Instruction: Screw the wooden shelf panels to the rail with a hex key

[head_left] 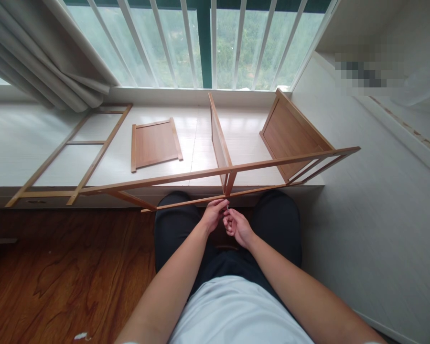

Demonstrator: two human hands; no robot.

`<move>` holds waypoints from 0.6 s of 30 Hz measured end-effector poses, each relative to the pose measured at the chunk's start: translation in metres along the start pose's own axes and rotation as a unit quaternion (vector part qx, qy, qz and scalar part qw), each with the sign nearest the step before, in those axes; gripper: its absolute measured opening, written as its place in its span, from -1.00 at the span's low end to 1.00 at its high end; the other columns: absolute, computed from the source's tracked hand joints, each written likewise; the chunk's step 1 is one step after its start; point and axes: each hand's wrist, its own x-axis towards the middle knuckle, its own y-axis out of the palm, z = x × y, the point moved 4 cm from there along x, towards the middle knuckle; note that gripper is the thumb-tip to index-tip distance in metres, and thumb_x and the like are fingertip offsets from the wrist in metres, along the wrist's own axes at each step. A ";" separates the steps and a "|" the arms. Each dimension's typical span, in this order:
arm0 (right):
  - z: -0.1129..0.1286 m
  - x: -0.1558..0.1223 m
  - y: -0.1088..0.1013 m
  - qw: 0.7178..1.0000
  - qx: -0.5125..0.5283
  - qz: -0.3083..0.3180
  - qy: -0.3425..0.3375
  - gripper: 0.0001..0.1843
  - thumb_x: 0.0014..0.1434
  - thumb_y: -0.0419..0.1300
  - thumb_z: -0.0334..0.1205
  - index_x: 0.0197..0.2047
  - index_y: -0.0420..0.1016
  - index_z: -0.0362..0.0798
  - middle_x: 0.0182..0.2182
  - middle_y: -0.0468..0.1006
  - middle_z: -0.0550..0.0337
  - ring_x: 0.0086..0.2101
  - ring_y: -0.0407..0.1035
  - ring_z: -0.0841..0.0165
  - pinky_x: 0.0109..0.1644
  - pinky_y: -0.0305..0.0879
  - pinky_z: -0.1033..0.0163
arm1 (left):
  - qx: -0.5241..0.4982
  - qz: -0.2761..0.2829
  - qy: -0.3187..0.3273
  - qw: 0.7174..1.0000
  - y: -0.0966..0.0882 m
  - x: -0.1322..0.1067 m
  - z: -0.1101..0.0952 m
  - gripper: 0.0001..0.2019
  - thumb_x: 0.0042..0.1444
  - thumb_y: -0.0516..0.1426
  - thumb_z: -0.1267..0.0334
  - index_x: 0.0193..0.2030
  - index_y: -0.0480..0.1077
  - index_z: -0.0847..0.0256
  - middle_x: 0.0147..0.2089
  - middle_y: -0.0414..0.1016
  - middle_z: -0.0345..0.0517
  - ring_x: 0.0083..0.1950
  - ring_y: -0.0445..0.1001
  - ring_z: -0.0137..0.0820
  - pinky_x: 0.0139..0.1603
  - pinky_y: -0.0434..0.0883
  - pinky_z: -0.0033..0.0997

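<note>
Both hands meet over my lap, just under the near lower rail of a wooden frame, where the upright middle panel joins it. My right hand is closed, pinching a thin metal piece between thumb and fingertips; whether it is a screw or a hex key is too small to tell. My left hand has its fingers pressed together right beside that joint, and what lies between them is hidden. A larger end panel leans upright at the frame's right end.
On the white window ledge lie a loose wooden panel and a ladder-like wooden frame to its left. A grey curtain hangs at the left. A white wall rises close on the right. Below is brown wooden floor.
</note>
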 end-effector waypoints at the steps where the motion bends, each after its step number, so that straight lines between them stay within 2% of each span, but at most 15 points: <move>1: -0.001 0.000 -0.001 1.000 -0.014 -0.012 -0.015 -0.40 0.08 0.37 0.36 -0.16 0.37 0.01 -0.55 0.43 0.38 -0.66 0.07 0.53 -0.63 -0.11 0.42 | 0.000 -0.001 0.001 1.000 0.000 0.000 0.000 -0.74 0.39 0.26 0.12 0.03 0.50 0.29 -0.09 0.57 -0.10 -0.19 0.57 -0.43 -0.18 0.61 -0.36; 5: -0.002 0.002 -0.005 0.992 -0.070 -0.068 -0.080 -0.41 0.02 0.45 0.25 -0.16 0.35 0.02 -0.60 0.41 0.46 -0.67 0.05 0.55 -0.63 -0.09 0.42 | 0.004 -0.002 0.005 1.000 0.001 -0.002 -0.003 -0.74 0.39 0.26 0.12 0.03 0.50 0.29 -0.08 0.58 -0.10 -0.18 0.57 -0.42 -0.17 0.61 -0.35; 10: 0.003 0.001 -0.012 0.982 -0.104 -0.108 -0.117 -0.47 0.03 0.47 0.19 -0.19 0.41 -0.01 -0.58 0.42 0.41 -0.63 0.14 0.52 -0.59 -0.05 0.38 | 0.006 -0.002 0.003 1.000 0.001 -0.003 -0.004 -0.74 0.39 0.26 0.12 0.04 0.50 0.29 -0.06 0.58 -0.09 -0.16 0.58 -0.40 -0.14 0.62 -0.32; 14: 0.004 0.001 -0.012 0.983 -0.104 -0.104 -0.113 -0.47 0.06 0.43 0.26 -0.23 0.48 -0.04 -0.61 0.39 0.38 -0.64 0.10 0.52 -0.60 -0.08 0.36 | 0.001 -0.006 0.002 1.000 0.001 -0.002 -0.003 -0.74 0.39 0.26 0.12 0.04 0.50 0.28 -0.05 0.58 -0.08 -0.14 0.58 -0.39 -0.13 0.62 -0.31; 18: 0.004 0.000 -0.007 0.992 -0.074 -0.065 -0.082 -0.42 0.05 0.41 0.33 -0.23 0.53 -0.05 -0.61 0.36 0.38 -0.66 0.01 0.55 -0.61 -0.16 0.37 | -0.004 -0.004 -0.001 1.000 0.002 -0.001 -0.003 -0.74 0.39 0.26 0.13 0.04 0.50 0.29 -0.06 0.58 -0.09 -0.16 0.58 -0.40 -0.15 0.62 -0.33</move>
